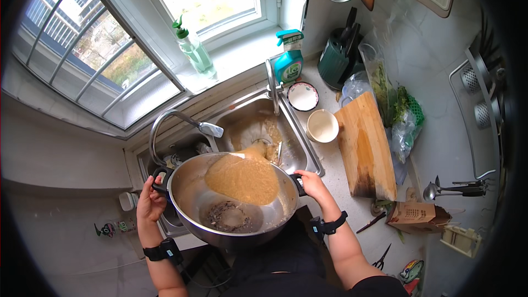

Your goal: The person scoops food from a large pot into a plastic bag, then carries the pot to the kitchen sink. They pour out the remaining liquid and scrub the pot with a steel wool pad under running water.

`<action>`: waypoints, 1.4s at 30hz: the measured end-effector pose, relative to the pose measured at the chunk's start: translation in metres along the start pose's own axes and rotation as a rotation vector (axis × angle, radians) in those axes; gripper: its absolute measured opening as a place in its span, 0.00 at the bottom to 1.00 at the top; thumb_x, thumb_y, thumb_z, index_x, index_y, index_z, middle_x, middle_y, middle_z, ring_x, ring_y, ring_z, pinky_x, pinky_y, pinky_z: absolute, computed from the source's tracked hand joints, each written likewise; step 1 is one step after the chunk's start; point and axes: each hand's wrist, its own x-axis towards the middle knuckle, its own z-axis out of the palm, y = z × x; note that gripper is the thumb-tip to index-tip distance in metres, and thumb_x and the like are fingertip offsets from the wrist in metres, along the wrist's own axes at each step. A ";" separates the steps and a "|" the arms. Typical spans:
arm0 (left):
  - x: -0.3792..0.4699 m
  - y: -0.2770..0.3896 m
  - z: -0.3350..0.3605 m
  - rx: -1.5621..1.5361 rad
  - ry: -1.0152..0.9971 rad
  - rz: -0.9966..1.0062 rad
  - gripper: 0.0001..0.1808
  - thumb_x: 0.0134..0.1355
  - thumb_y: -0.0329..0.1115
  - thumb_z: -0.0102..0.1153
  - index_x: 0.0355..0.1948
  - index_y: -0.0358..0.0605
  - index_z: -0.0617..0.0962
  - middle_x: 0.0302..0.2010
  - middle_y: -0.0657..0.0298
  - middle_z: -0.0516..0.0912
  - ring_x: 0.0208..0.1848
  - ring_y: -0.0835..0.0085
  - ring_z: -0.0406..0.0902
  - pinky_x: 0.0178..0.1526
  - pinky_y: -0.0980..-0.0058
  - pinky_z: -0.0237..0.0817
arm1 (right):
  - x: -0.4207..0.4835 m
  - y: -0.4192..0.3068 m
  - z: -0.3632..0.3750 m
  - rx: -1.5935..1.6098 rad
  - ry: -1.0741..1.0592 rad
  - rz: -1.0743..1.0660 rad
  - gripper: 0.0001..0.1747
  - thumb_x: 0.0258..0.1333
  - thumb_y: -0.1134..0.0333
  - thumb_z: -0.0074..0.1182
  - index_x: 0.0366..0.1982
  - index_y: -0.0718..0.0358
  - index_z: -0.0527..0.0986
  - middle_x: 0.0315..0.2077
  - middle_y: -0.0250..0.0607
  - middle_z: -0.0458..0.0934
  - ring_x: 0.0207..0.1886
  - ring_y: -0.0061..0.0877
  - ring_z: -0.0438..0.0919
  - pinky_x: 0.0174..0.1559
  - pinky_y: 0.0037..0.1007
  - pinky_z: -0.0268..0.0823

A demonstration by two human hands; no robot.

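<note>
My left hand (152, 200) grips the black left handle of a large stainless steel pot (187, 198). On the other side, my right hand (311, 185) holds the matching handle. The pot is tilted away from me over the right basin of a double stainless steel sink (243, 123). Cloudy brown liquid (243, 177) runs over its far rim into that basin. Dark scorched residue (229, 216) forms a ring on the pot's bottom. Brown liquid and bits lie around the drain.
A faucet (175, 115) arches over the left basin; a second tap (272, 86) stands behind the right one. Right of the sink are a patterned bowl (303, 96), a cream cup (322, 126) and a wooden cutting board (365, 148). A spray bottle (289, 60) and soap dispenser (196, 53) stand behind.
</note>
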 end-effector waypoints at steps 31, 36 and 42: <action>0.018 -0.022 0.055 0.337 -0.264 0.209 0.26 0.63 0.43 0.49 0.54 0.32 0.67 0.49 0.65 0.76 0.16 0.93 0.54 0.21 0.91 0.47 | -0.003 -0.001 -0.005 0.168 -0.222 0.454 0.23 0.54 0.69 0.33 0.46 0.49 0.76 0.16 0.28 0.74 0.06 0.15 0.56 0.08 0.20 0.47; 0.016 -0.025 0.075 0.354 -0.386 0.222 0.33 0.61 0.47 0.52 0.58 0.31 0.63 0.58 0.59 0.69 0.15 0.94 0.53 0.21 0.91 0.46 | 0.001 0.011 -0.009 0.149 -0.335 0.455 0.23 0.54 0.71 0.33 0.47 0.49 0.76 0.15 0.30 0.73 0.06 0.15 0.55 0.07 0.20 0.47; 0.014 -0.021 0.104 0.302 -0.544 0.216 0.37 0.62 0.45 0.49 0.62 0.30 0.53 0.66 0.54 0.56 0.15 0.93 0.54 0.21 0.91 0.47 | 0.015 0.042 -0.002 0.244 -0.435 0.472 0.22 0.52 0.72 0.39 0.48 0.50 0.75 0.18 0.30 0.76 0.08 0.16 0.62 0.10 0.19 0.53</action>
